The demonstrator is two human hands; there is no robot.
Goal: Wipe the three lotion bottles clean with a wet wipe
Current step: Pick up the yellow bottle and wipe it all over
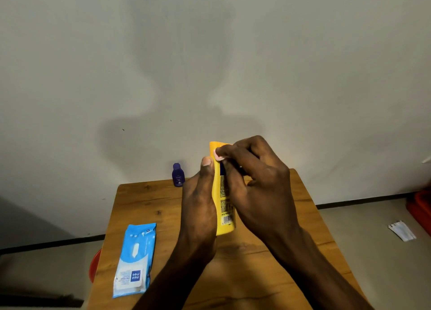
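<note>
**Yellow bottle upright between both hands; two bottles in sight, no loose wipe visible**

Head view: the tall yellow plastic lotion bottle (222, 193) stands between the two hands, its long axis close to vertical, its top leaning slightly away from the person and its base hanging just above the wooden tabletop (303, 216), or perhaps touching it; the picture does not settle which. The left hand (198, 207) grips the bottle along its left side, thumb lying up the edge and the fingers out of sight behind. The right hand (251, 176) is curled round the upper part from the right, fingertips pinched at the cap end. Whether a wipe sits under those fingers cannot be told; none shows. Both hands are on the bottle, so neither is nearer; the right one holds the top, the left the body.

Beyond the left hand, at the far edge of the tabletop against the wall, stands a small purple plastic bottle (178, 175), upright and well apart from the hands. To the left of the left forearm, nearer the person, lies a flat blue-and-white soft pack of wet wipes (135, 260), its long axis running roughly away from the person, its flap seemingly closed.

Count: lotion bottles in view, two, yellow and purple; the third is not visible and may be hidden behind the hands. Wipe packs, one. Hands, two.

My judgement is that the coming move turns on the upright bottle: a wiping stroke would run down its length, the left hand steadying it.
</note>
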